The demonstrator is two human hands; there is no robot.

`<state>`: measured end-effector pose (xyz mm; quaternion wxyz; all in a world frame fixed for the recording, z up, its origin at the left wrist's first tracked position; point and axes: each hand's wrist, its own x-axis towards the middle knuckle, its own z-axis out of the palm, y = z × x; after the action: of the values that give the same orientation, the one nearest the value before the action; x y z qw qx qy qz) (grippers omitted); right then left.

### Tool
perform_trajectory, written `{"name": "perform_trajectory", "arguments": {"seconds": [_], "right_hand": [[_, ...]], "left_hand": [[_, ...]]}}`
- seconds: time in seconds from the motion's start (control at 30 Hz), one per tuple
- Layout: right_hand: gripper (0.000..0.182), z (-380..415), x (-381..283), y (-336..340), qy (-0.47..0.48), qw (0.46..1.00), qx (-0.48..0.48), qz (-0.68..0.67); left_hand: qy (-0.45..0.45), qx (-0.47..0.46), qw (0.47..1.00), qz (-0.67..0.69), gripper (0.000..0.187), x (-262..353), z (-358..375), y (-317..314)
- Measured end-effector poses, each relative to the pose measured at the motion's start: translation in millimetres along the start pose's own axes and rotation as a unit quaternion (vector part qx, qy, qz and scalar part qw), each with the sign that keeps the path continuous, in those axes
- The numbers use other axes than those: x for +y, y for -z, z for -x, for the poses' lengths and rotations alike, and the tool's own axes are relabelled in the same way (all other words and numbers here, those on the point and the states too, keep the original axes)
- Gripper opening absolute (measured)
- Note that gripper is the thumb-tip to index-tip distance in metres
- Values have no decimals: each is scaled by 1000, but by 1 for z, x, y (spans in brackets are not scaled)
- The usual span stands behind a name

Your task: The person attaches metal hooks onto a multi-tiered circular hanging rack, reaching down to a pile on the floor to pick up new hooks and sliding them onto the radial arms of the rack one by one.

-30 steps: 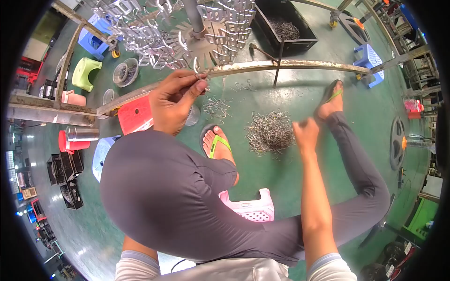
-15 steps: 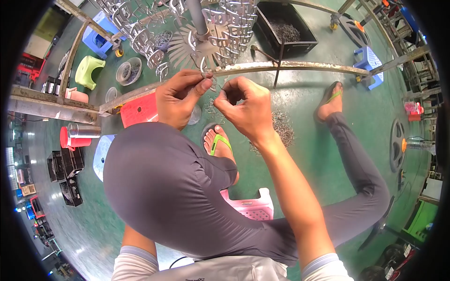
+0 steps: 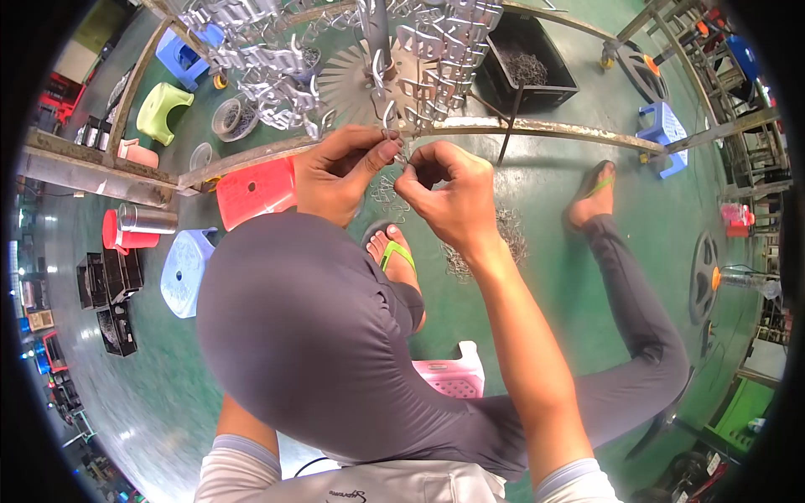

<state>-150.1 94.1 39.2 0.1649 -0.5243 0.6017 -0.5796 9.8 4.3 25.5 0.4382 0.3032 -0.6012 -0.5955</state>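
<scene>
My left hand (image 3: 344, 176) is closed, with thumb and fingertips pinching a bent metal hook (image 3: 389, 117) at the lower end of a hanging string of metal parts. Close on its right, my right hand (image 3: 453, 189) pinches a small wire hook (image 3: 403, 158) between thumb and forefinger. The fingertips of both hands nearly meet, so the join between the two pieces is partly hidden. Above them, rows of shiny bent metal parts (image 3: 444, 67) hang around an upright post (image 3: 376, 38) with a slotted round disc (image 3: 340, 80).
A rusty metal frame bar (image 3: 553, 127) crosses beyond my hands. Loose hooks (image 3: 510, 235) lie piled on the green floor. A black crate (image 3: 545, 94) holds dark small parts. Red (image 3: 258, 189), blue (image 3: 184, 272) and pink (image 3: 457, 377) stools stand near my legs.
My right hand has come closer to my left, bringing the wire hook up to the hanging hook. The hanging parts sit lower and farther right in view.
</scene>
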Motion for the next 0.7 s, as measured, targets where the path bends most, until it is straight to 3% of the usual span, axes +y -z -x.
{"name": "perform_trajectory", "arguments": {"seconds": [0.07,0.17,0.2,0.33,0.53,0.7], "right_hand": [[14,0,0,1,5,1000,-10,10],[14,-1,0,3,15,1000,-17,19],[15,-2,-1,5,12,1000,-20,18],[16,-5,-5,14,14,998,-48,49],[19,-14,-33,16,-33,995,-71,62],[26,-26,-50,14,-48,984,-102,139]], "left_hand": [[1,6,1000,15,21,-1,8,-1],[-48,-81,995,-45,27,-7,17,1],[-62,-119,983,-126,24,-4,17,2],[-105,-81,973,-190,15,3,16,-9],[-120,-35,952,-281,19,4,13,-14],[-145,-19,956,-256,20,-11,4,-11]]}}
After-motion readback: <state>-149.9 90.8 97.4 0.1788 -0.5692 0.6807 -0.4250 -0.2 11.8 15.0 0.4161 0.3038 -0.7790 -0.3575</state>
